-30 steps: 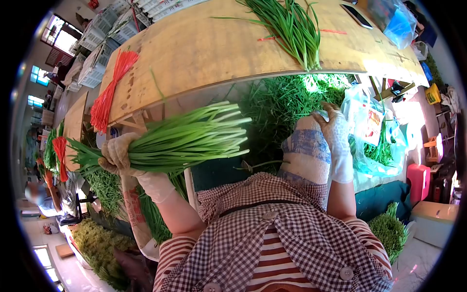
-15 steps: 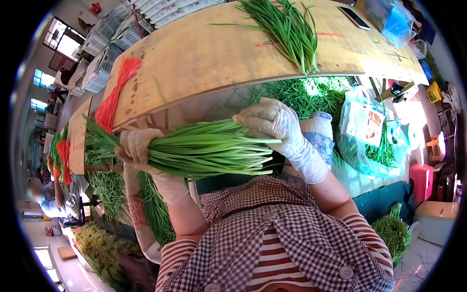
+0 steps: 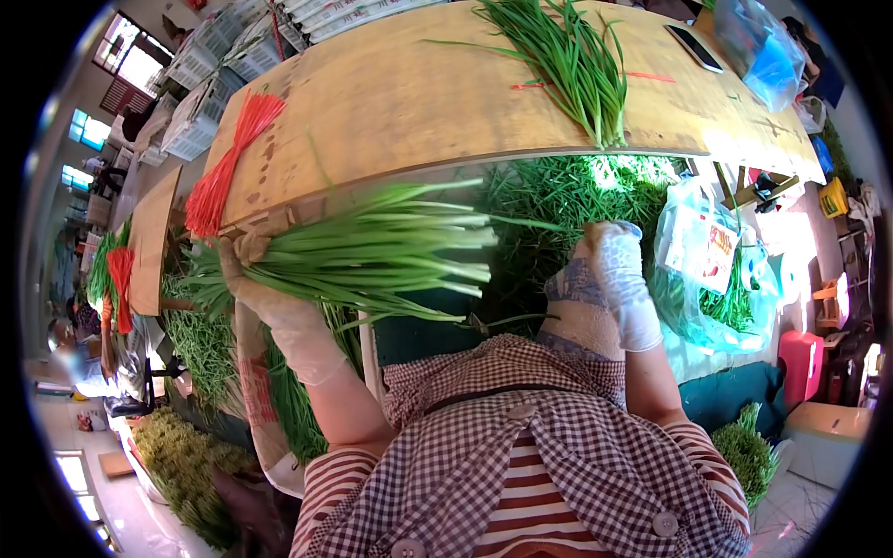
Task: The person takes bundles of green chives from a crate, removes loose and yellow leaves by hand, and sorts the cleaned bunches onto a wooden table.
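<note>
My gloved left hand (image 3: pixel 265 274) is wrapped round a bunch of long green stalks (image 3: pixel 381 251), whose pale ends fan out to the right. My gloved right hand (image 3: pixel 614 265) is closed at the right, apart from the bunch, on the end of a thin green blade (image 3: pixel 535 223) that stretches left towards the stalks. Beyond both hands, another green bunch (image 3: pixel 581 74) lies on the wooden table (image 3: pixel 391 93) across a red tie. A bundle of red ties (image 3: pixel 233 158) hangs over the table's left edge.
Loose green leaves (image 3: pixel 549 200) are heaped below the table edge. A clear plastic bag (image 3: pixel 684 270) of greens stands at the right. A phone (image 3: pixel 694 47) lies on the table. Another person (image 3: pixel 88 367) is at the far left, with crates (image 3: pixel 195 116) behind.
My right hand moved in to the stalk ends, then drew back to the right with a thin blade. The bunch in my left hand has shifted left and its ends have spread.
</note>
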### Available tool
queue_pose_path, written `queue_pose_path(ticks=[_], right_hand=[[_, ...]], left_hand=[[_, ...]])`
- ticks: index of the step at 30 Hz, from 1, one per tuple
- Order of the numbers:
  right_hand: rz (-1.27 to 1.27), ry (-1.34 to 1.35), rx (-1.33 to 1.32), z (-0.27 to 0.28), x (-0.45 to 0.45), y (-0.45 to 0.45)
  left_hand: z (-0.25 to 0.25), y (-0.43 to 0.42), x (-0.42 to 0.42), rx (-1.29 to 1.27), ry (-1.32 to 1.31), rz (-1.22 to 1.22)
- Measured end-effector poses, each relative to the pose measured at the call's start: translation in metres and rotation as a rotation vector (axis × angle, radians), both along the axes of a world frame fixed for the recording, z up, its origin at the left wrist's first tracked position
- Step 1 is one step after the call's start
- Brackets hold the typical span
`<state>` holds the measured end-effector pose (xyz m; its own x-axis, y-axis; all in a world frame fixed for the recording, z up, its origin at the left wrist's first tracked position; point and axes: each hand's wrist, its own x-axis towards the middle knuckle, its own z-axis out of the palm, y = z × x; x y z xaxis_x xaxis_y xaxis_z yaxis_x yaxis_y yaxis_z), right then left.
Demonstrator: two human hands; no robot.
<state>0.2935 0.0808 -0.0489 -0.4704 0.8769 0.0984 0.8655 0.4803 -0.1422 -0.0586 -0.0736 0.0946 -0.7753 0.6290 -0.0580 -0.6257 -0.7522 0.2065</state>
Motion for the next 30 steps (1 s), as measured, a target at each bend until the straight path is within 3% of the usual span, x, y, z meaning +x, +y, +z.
queue_pose_path(ticks=[1, 3, 5, 8, 10, 11, 14, 15, 19, 25, 30], right_hand=[[0.012, -0.006, 0.184, 0.001, 0.003, 0.000], [0.100, 0.247, 0.288, 0.002, 0.005, -0.003], [0.244, 0.755, 0.104, 0.096, -0.029, -0.037], [0.411, 0.647, -0.300, 0.113, -0.032, -0.072], [0.333, 0.459, -0.349, 0.096, -0.044, -0.083], [0.332, 0.540, -0.318, 0.078, -0.052, -0.084], [0.119, 1.016, -1.216, 0.046, -0.075, -0.083], [0.235, 1.092, -0.981, 0.027, -0.082, -0.084], [0.081, 1.215, -1.426, 0.050, -0.083, -0.084], [0.084, 1.412, -1.516, 0.056, -0.089, -0.095], [0.225, 1.056, -1.279, 0.049, -0.090, -0.098]], left_hand=[[0.003, -0.002, 0.002, -0.007, 0.021, 0.011], [0.000, -0.001, -0.003, -0.067, 0.115, 0.003], [-0.016, 0.000, -0.022, -0.066, 0.189, -0.067], [-0.012, 0.014, -0.010, -0.256, 0.196, 0.101], [-0.011, 0.017, -0.015, -0.267, 0.152, 0.120], [-0.002, 0.018, -0.003, -0.274, 0.119, 0.130], [-0.009, 0.018, -0.009, -0.235, 0.070, 0.121], [-0.014, 0.016, -0.016, -0.210, 0.065, 0.112], [-0.025, 0.012, -0.034, -0.167, 0.130, 0.119], [-0.054, 0.007, -0.065, -0.156, 0.202, 0.069], [-0.048, 0.007, -0.048, -0.167, 0.238, 0.063]])
